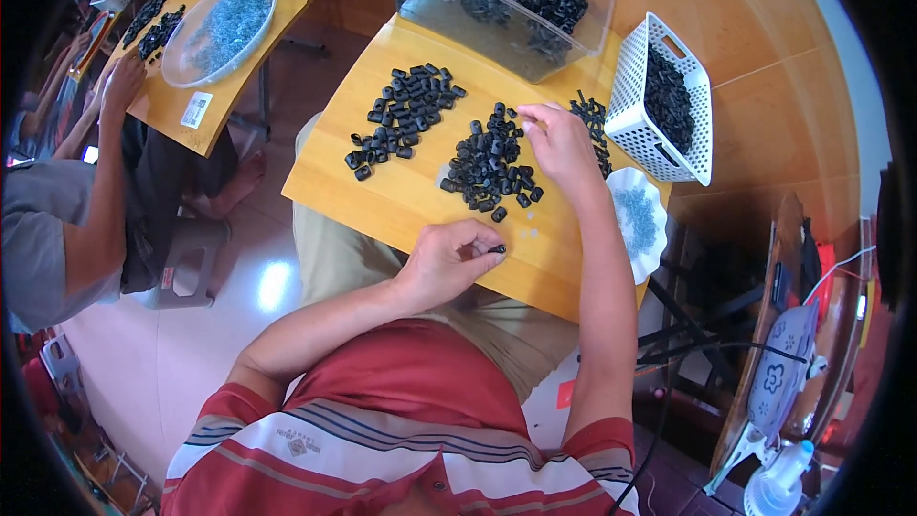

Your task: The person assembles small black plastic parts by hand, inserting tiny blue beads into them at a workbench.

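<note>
My left hand (446,263) is closed near the table's front edge, pinching a small black plastic piece (497,249) between thumb and fingertips. Farther off, my right hand (559,141) reaches over the table, its fingertips bent together at the right edge of a middle pile of small black tube-like pieces (484,164). Whatever lies between those fingertips is too small to make out. To the left is a second group of similar black pieces (406,115). Thinner black pieces (594,124) lie just right of my right hand.
A clear plastic bin (420,2) of black parts stands at the back. On the right are a white perforated basket (623,115) and a scalloped white dish (653,258) with clear bluish bits. At another table (196,143) on the left, a person's hand (122,86) works near black parts.
</note>
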The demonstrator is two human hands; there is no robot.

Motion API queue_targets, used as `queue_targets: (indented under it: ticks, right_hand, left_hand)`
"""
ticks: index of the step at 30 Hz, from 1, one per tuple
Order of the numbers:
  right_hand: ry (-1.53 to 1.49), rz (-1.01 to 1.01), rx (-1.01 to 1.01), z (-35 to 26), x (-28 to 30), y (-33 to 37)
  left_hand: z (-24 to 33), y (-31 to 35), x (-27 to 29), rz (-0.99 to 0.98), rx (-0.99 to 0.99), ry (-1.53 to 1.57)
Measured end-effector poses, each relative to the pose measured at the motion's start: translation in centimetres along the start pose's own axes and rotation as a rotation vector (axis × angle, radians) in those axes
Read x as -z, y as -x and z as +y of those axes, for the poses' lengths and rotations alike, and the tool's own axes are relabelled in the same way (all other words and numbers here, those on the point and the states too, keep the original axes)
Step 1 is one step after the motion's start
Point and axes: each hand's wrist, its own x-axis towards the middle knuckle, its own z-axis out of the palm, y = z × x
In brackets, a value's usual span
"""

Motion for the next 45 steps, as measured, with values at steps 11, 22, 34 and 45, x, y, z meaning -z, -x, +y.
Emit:
queue_targets:
  ticks: [11,22,34,45]
  right_hand:
    - [0.113,-0.143,-0.058,1.9,-1.4,-3.1]
    - [-0.074,0.063,-0.154,-0.2,0.1,2.3]
    - [-0.806,0.030,-0.296,-2.3,0.1,11.8]
    - [-0.729,0.022,-0.249,-4.5,-1.8,14.6]
  left_hand:
    - [0.0,-0.1,0.3,-0.027,-0.008,-0.030]
    - [-0.6,-0.1,0.3,-0.028,-0.092,0.018]
    - [-0.1,-0.1,0.1,0.026,-0.059,0.123]
    - [0.1,0.1,0.2,0.030,-0.023,0.078]
